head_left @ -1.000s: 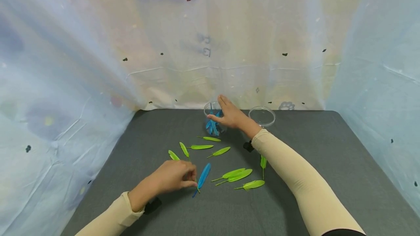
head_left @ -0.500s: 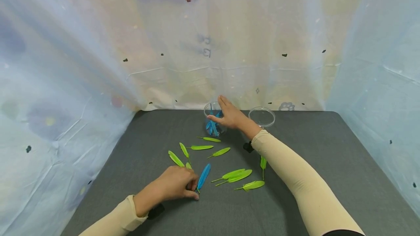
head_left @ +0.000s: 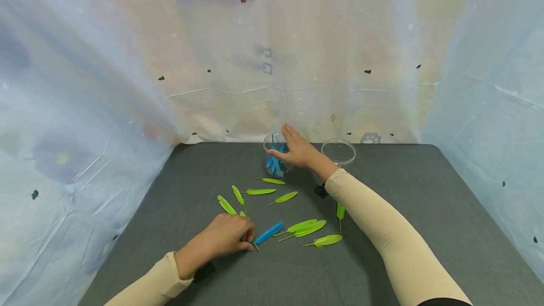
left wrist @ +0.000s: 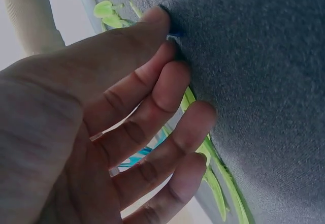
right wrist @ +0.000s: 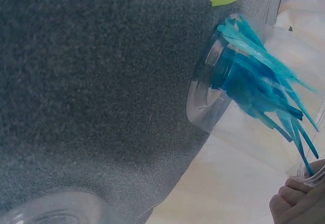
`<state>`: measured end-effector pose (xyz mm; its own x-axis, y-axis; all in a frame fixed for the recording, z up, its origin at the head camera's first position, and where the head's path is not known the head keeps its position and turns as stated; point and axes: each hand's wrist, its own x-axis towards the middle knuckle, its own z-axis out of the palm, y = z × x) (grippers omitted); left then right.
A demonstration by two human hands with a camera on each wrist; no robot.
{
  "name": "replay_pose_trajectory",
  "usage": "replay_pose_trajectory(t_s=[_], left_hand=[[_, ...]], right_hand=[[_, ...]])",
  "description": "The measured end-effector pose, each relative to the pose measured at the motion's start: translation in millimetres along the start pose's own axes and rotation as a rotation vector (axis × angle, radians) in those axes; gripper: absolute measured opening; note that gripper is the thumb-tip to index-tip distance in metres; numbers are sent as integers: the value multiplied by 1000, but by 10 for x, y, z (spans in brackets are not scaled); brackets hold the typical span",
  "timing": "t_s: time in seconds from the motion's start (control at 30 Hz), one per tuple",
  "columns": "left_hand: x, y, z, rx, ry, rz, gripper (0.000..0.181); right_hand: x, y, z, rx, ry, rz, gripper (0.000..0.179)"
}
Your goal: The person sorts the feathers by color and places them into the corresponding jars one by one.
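Note:
My left hand (head_left: 225, 237) is low over the cloth, pinching the quill end of a blue feather (head_left: 269, 233) between thumb and forefinger. The feather's vane points right and away from me. In the left wrist view the dark blue quill tip (left wrist: 176, 33) pokes out by the thumb, while the other fingers curl loosely. At the back, my right hand (head_left: 299, 150) holds the side of a clear round jar (head_left: 264, 144), thumb toward me. Several blue feathers (right wrist: 254, 76) stand bunched inside the jar in the right wrist view.
Several green feathers (head_left: 261, 191) lie scattered between my hands, some (head_left: 312, 227) overlapping near the blue one. Right of the jar is a clear round lid or dish (head_left: 354, 151). A grey cloth (head_left: 297, 277) covers the table, with a patterned curtain (head_left: 318, 51) behind.
The blue feather has swung clockwise, its vane now pointing more to the right. My left hand moved slightly toward me, then stayed near there. My right hand kept still at the jar.

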<state>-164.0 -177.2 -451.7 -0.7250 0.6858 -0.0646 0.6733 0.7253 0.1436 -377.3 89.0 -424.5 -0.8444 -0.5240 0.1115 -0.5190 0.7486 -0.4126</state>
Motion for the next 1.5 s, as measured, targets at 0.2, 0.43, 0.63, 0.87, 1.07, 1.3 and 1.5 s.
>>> replay_pose_trajectory(t_s=[0.2, 0.43, 0.63, 0.87, 1.07, 1.3, 1.5], left_hand=[[-14, -18, -21, -48, 7, -10, 32], [-15, -27, -32, -72, -20, -26, 30], [-18, -33, -30, -89, -35, -20, 30], [-11, -61, -55, -89, -27, -3, 29], [13, -111, -139, -122, -14, -31, 24], [48, -172, -248, -229, 38, -35, 14], [61, -231, -333, -233, 126, -37, 8]], right_hand=[[6, 6, 0, 12, -1, -2, 111], [2, 5, 0, 15, 1, 6, 112], [-3, -8, -8, 13, 5, 8, 112], [-7, -11, -4, 18, 9, 6, 112], [-10, -5, -8, 27, 1, 15, 113], [-14, -2, -12, 25, 0, 18, 112], [-18, -9, -11, 31, 0, 15, 112]])
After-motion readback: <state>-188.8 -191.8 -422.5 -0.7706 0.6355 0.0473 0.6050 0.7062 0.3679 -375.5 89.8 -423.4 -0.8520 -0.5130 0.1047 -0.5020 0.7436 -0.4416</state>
